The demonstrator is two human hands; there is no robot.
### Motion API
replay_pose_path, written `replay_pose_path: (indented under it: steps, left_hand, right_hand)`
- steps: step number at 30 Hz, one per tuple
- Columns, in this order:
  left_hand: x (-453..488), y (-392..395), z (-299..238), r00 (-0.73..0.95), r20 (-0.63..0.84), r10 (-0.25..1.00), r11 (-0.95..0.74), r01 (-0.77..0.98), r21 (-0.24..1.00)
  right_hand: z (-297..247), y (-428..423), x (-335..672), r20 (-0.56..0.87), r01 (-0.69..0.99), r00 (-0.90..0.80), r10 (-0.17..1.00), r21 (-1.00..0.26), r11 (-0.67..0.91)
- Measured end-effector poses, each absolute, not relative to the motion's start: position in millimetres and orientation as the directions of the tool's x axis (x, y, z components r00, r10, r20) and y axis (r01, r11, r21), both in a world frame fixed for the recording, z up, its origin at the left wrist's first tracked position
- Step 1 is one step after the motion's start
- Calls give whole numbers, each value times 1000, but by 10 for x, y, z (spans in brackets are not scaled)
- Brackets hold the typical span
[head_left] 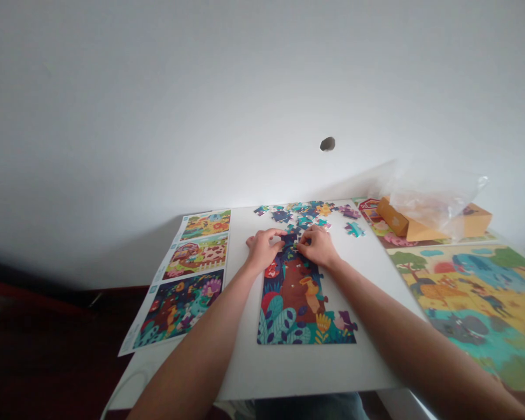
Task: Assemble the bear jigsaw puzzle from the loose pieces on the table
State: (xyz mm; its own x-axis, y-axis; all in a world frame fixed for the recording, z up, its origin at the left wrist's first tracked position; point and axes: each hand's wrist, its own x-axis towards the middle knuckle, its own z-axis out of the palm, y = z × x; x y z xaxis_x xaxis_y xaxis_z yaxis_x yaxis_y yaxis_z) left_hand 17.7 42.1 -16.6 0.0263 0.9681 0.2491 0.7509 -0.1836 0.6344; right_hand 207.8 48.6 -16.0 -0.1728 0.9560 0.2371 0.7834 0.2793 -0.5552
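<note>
A partly assembled jigsaw puzzle (295, 303) with a brown bear and leafy plants lies on the white table in front of me. At its far edge, a dark blue puzzle piece (290, 239) sits between my two hands. My left hand (263, 249) pinches this piece from the left, thumb and forefinger closed. From the right, my right hand (318, 246) has its curled fingers closed on the same piece. Exactly how far the piece is fitted into the puzzle is hidden by the fingers. Beyond the hands lie several loose puzzle pieces (306, 220) in a heap.
A reference sheet (198, 254) with three pictures lies on the left. To the right are a finished safari puzzle (472, 309), a farm picture (396, 240) and an orange box (433, 229) under a clear plastic bag (437, 195). The white wall (245, 116) borders the table's far side.
</note>
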Motion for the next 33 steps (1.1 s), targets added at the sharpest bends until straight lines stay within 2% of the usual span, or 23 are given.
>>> replay_pose_path:
  steps: [21,27,33]
  left_hand:
    - [185,428,-186,74,277,958,-232,769,596]
    - [167,449,-250,121,287,950,-267,791,551]
    - [170,432,-249,128,262,956,-251,820,514]
  right_hand:
    - [-150,478,2081,239,777,-162,957,-567,273]
    - [-152,475,2070,230,795,-151,961,-549,257]
    - [-163,488,2102,243,752,-138,960,-606,261]
